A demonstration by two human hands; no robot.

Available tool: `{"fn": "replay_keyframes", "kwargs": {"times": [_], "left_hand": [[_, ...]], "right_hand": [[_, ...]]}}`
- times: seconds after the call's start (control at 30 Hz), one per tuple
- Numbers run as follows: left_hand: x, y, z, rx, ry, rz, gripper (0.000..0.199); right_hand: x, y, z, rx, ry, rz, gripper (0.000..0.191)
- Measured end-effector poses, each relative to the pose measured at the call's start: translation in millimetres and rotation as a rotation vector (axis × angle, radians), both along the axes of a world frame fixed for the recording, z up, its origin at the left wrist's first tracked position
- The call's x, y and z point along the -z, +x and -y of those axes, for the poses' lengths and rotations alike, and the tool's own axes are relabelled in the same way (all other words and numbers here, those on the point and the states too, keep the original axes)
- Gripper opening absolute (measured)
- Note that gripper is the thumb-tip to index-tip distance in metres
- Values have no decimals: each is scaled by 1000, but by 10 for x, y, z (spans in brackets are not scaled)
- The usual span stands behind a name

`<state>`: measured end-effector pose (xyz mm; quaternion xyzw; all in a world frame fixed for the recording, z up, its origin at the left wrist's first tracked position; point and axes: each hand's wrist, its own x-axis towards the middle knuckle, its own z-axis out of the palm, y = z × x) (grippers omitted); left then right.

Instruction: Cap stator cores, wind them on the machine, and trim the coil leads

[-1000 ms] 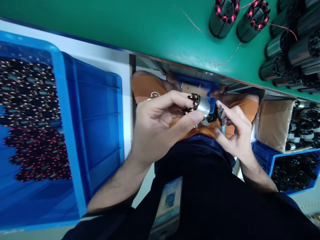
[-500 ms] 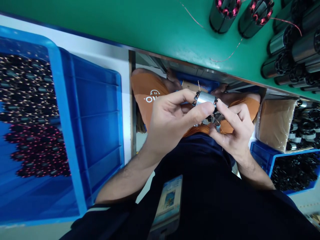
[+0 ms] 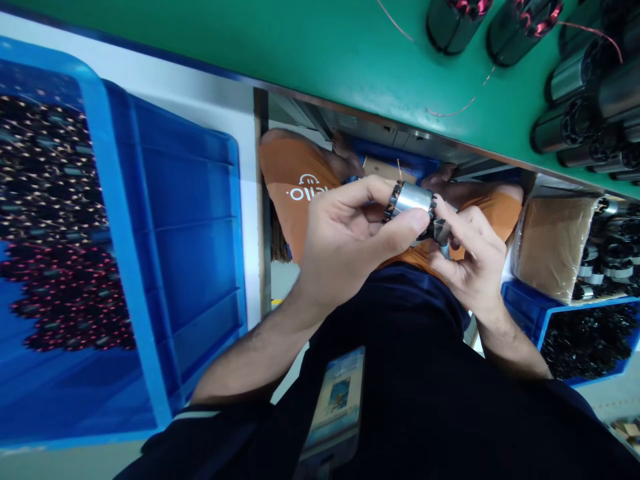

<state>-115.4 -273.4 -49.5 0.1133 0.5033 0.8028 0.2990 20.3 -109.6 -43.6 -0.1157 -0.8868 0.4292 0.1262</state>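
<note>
Between the thumb and fingers of my left hand [image 3: 345,243] is a motor stator [image 3: 413,199], a silver cylinder with black slotted ends. It lies on its side above my lap, and a short copper wire [image 3: 399,169] sticks up from its left end. My right hand [image 3: 470,257] is closed at the stator's right end, its index fingertip against the black rim. A small grey metal tool [image 3: 442,232] with a pale blue part shows between its thumb and fingers; most of it is hidden, so its kind is unclear.
A green workbench [image 3: 320,60] runs ahead, with wound stators [image 3: 457,27] and a pile of bare ones at right. Stators with copper and red windings fill part of a blue crate [image 3: 165,220] at left. At right are a wrapped carton [image 3: 555,247] and a blue bin [image 3: 545,333]. A phone [image 3: 336,400] hangs before my chest.
My right thumb and the grey tool have moved up closer against the stator's end. A loose thin wire near my right fingers no longer shows. The view has shifted slightly.
</note>
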Motion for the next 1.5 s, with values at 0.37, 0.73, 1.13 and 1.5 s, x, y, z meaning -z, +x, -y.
{"fn": "replay_keyframes", "kwargs": {"times": [0.37,0.73,1.13,1.5], "left_hand": [[486,-153,329,-263,-344,-102,53],[218,-853,3099,-582,-1282,-750,64],[1153,-1011,3425,-48,-1774,-517,25],[274,-1288,2876,-326,-1398,-921,70]], "right_hand": [[481,-83,-193,45,-515,344,71],[706,94,-408,90,-583,587,35],[551,17,-279,-38,-391,574,41],[609,171,-21,-110,-595,499,70]]}}
